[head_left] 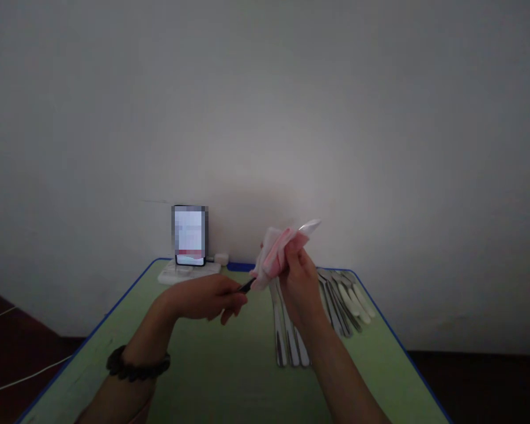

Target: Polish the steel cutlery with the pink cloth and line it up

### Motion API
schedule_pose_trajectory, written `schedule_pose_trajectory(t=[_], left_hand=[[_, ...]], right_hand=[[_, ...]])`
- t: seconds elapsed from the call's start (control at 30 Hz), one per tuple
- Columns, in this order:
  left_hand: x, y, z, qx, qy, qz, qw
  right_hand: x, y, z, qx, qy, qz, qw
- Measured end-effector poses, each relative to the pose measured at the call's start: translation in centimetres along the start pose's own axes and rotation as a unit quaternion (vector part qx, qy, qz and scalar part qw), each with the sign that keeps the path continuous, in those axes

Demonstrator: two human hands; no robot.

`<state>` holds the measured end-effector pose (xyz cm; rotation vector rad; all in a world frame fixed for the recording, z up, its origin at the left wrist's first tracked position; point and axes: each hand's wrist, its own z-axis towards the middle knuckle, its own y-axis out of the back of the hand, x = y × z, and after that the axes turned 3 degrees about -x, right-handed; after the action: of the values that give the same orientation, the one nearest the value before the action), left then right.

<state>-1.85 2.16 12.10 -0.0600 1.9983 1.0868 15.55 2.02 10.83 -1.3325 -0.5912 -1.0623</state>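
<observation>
My left hand (207, 296) is closed on the dark handle end of a piece of cutlery (247, 286), held slanting up to the right above the table. Around its middle a pink and white cloth (272, 254) is wrapped, gripped by my right hand (301, 277). Past the cloth pokes the shiny, tapered, blade-like end; the cloth hides the part between, so its exact kind is unclear. Below and beside my right hand, several metal pieces of cutlery (287, 335) lie in a row, partly covered by my forearm.
More cutlery lies at the right, including several pieces with cream handles (357, 300). At the back left a lit phone (189, 235) stands on a white base (189, 274), with a white plug-like block (221, 259) beside it. The green table (212, 371) has a blue edge against the wall.
</observation>
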Motion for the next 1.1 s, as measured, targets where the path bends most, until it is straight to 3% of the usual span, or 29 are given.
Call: schedule_pose_trajectory(t=[0.13, 0.27, 0.5, 0.63, 0.7, 0.93, 1.1], left_hand=[[1.1, 0.2, 0.3, 0.007, 0.018, -0.045, 0.999], [2.3, 0.9, -0.4, -0.046, 0.045, -0.014, 0.998], [2.4, 2.3, -1.4, -0.235, 0.016, 0.028, 0.972], [1.6, 2.4, -1.2, -0.388, -0.033, -0.019, 0.921], [1.3, 2.3, -1.2, -0.429, -0.057, -0.058, 0.899], [0.6, 2.2, -1.6, -0.407, -0.114, -0.056, 0.904], [0.2, 2.4, -1.6, -0.422, -0.124, -0.034, 0.897]], right_hand=[[0.3, 0.4, 0.2, -0.012, 0.040, -0.034, 0.999], [0.5, 0.5, -0.1, 0.001, 0.074, -0.091, 0.993], [-1.2, -0.6, -1.1, 0.046, 0.078, -0.152, 0.984], [-2.1, -1.3, -2.3, 0.096, 0.067, -0.195, 0.974], [-2.8, -1.3, -2.8, 0.121, 0.066, -0.229, 0.964], [-7.4, -1.0, -3.6, 0.170, 0.125, -0.337, 0.918], [-9.5, 0.1, -4.5, 0.162, 0.109, -0.366, 0.910]])
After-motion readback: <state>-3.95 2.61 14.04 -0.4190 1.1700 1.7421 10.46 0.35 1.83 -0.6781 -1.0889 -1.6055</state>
